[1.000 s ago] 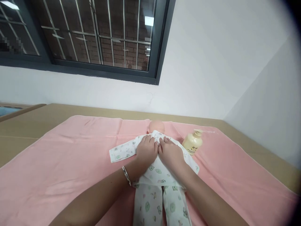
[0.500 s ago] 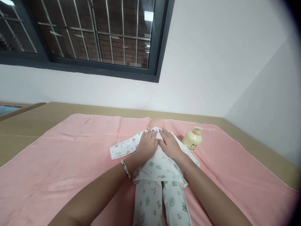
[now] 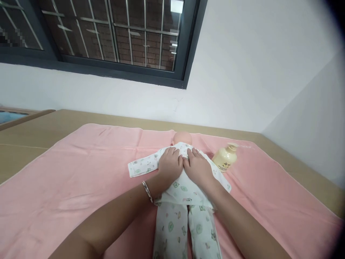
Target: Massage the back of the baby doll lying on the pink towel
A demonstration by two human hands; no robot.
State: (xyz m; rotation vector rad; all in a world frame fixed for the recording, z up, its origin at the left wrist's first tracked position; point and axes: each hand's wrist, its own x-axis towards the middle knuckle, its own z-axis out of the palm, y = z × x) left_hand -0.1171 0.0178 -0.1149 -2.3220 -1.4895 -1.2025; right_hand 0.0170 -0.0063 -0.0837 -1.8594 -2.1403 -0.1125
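A baby doll [image 3: 182,137] in white printed pyjamas lies on a pink towel [image 3: 81,172], its head pointing away from me. My left hand [image 3: 170,163] rests flat on the left of the pyjama top [image 3: 185,187], fingers stretched towards the shoulder. Flat on the right side of the same top lies my right hand [image 3: 198,166], its fingers also extended. The two thumbs nearly meet in the middle. Printed pyjama trousers [image 3: 172,226] cover the doll's legs, which run out of the bottom of the view. Neither hand grips anything.
A pale yellow pump bottle [image 3: 226,157] stands tilted in view just right of the doll's sleeve. The towel covers a wooden surface [image 3: 24,138] that meets a white wall [image 3: 226,90]. A dark-framed window [image 3: 121,32] with bars is above.
My hands have slid very slightly towards me on the doll's top. The camera view has shifted a little, so the window sits higher and the bottle farther right.
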